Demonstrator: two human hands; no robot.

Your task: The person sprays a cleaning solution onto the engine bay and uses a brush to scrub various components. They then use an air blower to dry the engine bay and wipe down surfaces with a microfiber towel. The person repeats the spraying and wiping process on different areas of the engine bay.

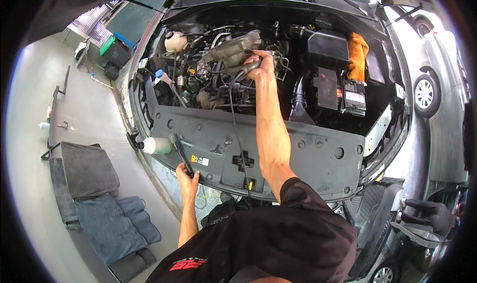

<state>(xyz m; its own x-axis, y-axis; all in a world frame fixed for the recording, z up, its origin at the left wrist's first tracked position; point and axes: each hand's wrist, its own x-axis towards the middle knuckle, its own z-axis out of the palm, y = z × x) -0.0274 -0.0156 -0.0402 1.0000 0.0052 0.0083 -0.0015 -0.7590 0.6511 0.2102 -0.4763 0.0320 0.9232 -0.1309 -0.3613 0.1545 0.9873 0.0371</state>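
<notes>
An open car engine bay lies in front of me, with the engine (231, 59) left of its middle. My right hand (263, 67) reaches over the engine, closed around a dark grey handheld tool (248, 69) with a black hose or cord (235, 126) running back toward my body. The tool's exact kind cannot be made out. At the front edge of the bay, my left hand (188, 181) grips the black handle of a brush (181, 156). Its bristle head points away from me, above the dark plastic front panel (283, 149). Beside the brush lies a pale bottle (156, 145).
An orange cloth (357, 57) hangs near the air box (325, 47), behind the battery (355, 98). A wall rack (57, 149) at left carries dark mats (104, 223). A bin (115, 50) stands at far left; a grey car (444, 94) is parked at right.
</notes>
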